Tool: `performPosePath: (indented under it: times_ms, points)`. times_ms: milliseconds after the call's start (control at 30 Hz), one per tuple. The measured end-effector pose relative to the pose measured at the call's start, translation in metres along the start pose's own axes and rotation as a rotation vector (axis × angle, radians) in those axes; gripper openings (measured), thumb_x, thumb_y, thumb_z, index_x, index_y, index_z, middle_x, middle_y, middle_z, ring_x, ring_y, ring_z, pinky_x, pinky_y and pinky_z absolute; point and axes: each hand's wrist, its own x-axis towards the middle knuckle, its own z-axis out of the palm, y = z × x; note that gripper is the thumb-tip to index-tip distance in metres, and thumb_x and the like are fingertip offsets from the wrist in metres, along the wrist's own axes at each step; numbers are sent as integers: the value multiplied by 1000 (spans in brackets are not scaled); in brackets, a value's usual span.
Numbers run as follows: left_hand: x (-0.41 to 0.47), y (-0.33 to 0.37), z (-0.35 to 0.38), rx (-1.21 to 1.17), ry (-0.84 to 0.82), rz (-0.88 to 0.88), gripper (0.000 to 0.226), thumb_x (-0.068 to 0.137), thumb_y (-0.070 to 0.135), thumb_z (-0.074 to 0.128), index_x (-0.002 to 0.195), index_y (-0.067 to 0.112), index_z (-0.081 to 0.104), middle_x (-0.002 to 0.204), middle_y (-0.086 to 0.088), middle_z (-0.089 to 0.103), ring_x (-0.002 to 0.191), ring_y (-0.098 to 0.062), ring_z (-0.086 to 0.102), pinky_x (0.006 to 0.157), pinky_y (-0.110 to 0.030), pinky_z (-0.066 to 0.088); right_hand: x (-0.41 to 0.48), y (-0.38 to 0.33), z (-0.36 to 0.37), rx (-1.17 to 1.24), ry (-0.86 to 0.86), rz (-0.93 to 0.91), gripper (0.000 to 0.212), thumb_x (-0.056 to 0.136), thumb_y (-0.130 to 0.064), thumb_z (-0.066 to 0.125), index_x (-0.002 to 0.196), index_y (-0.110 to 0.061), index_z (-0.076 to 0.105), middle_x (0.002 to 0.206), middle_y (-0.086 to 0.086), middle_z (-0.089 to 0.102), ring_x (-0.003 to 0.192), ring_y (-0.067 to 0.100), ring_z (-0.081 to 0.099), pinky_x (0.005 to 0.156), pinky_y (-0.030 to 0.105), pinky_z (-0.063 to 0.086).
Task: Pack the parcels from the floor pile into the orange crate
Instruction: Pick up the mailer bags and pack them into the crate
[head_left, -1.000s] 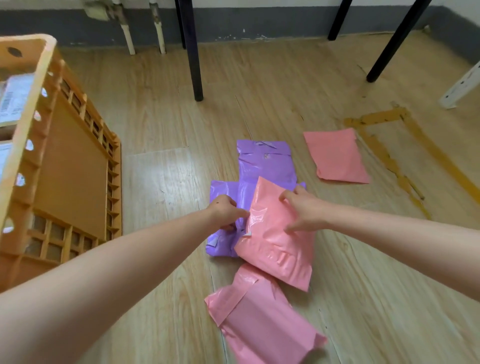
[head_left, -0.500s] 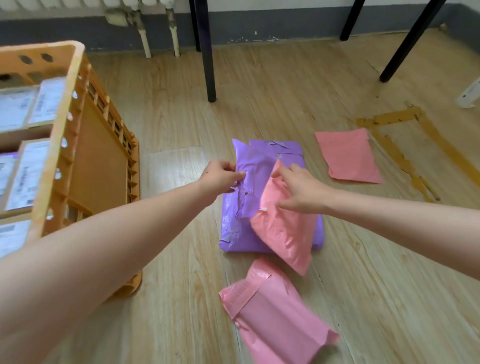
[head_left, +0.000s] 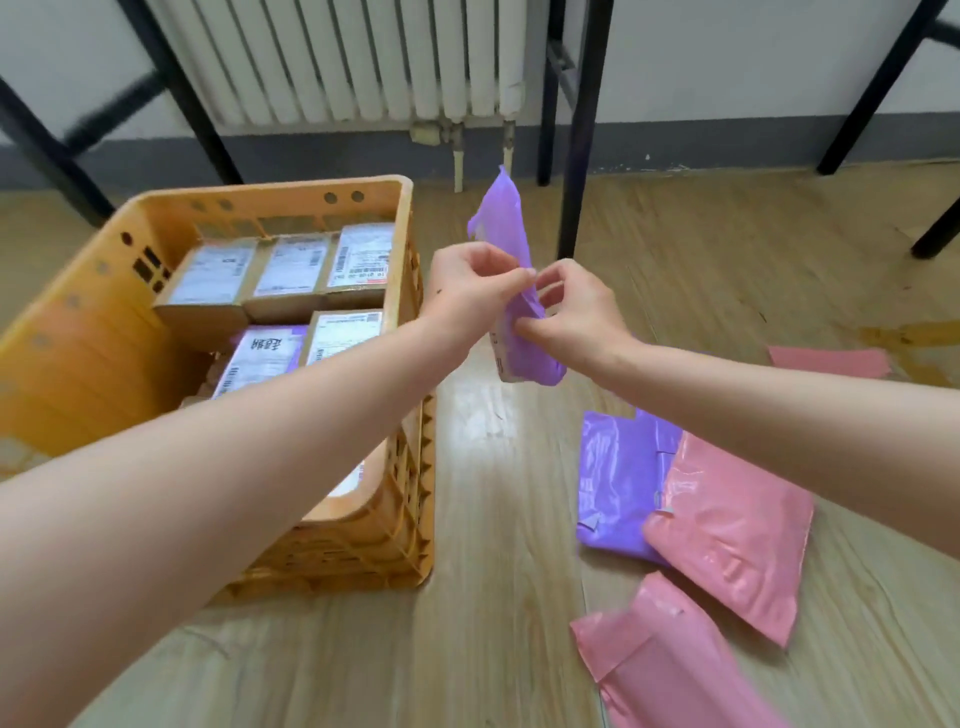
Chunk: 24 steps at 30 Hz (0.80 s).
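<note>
A purple parcel (head_left: 503, 228) hangs edge-on in the air just right of the orange crate (head_left: 104, 332). My left hand (head_left: 470, 283) pinches it from the left and my right hand (head_left: 576, 312) pinches it from the right. The crate holds several labelled cardboard boxes (head_left: 291, 270) and a purple parcel with a label (head_left: 262, 353). On the floor at the right lie another purple parcel (head_left: 618, 478), a pink parcel (head_left: 727, 530) overlapping it, a second pink parcel (head_left: 670, 670) nearer me, and a flat pink one (head_left: 831, 361) further right.
Black table legs (head_left: 582, 130) stand on the wooden floor behind the lifted parcel, and more legs are at the far right and left. A white radiator (head_left: 353, 57) hangs on the wall behind the crate. Yellow tape marks (head_left: 909, 332) show on the floor at right.
The purple parcel came up off the floor pile, held in both hands, and moved left toward the crate. The pink parcel that lay on it now rests on the remaining purple one. My view swung left.
</note>
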Motion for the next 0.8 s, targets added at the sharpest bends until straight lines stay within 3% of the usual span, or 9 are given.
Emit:
performPosePath:
  times_ms: [100,200,300,433,567,700,733,800]
  points:
    - [4,7,-43,13,-5,66,4,79,12,74,81,15,71,78,2,68,69,-4,62,67,-15,51,8,-27,12,46,88,-38,26,74,-22,71,96,-14,58,88,-2,62,81,15,58,66,24,44]
    - [8,5,-89,-8,117,76,7,79,15,74,83,16,69,79,1,68,72,-6,62,66,-19,50,18,-52,19,110,105,-59,28,75,-18,71,100,-12,60,93,0,63,80,13,59,58,17,43]
    - [10,-7,-129,32,241,15,19,81,22,73,98,16,66,89,1,67,86,-9,63,70,-20,48,25,-77,24,170,99,-98,29,77,-18,71,104,-11,62,98,2,65,84,11,61,56,14,44]
    - [8,-27,-170,52,261,-118,32,84,31,70,113,20,61,111,-4,67,105,-18,62,86,-32,50,30,-110,32,155,101,-183,28,78,-20,70,103,-14,59,96,-1,63,85,8,61,55,16,46]
    - [2,-40,-198,109,237,-188,36,85,35,68,115,21,58,116,-6,65,105,-20,63,94,-41,51,33,-140,46,133,93,-275,30,72,-21,71,100,-16,59,91,-4,62,82,5,60,58,16,50]
    - [-2,-53,-225,120,236,-273,39,87,39,64,119,18,56,117,-6,64,103,-20,64,89,-36,52,32,-157,76,113,71,-353,30,70,-21,73,97,-18,59,84,-10,57,72,0,54,56,6,44]
    - [-3,-57,-231,105,224,-302,37,88,39,63,117,18,56,115,-7,65,101,-20,65,89,-36,53,32,-159,85,92,69,-376,30,70,-22,73,95,-20,59,83,-10,56,73,0,53,58,7,45]
    - [-6,-64,-243,91,207,-355,30,89,39,61,111,19,58,109,-5,67,98,-19,66,92,-39,52,32,-161,101,27,67,-452,28,68,-23,73,93,-22,60,86,-9,59,77,4,55,72,21,52]
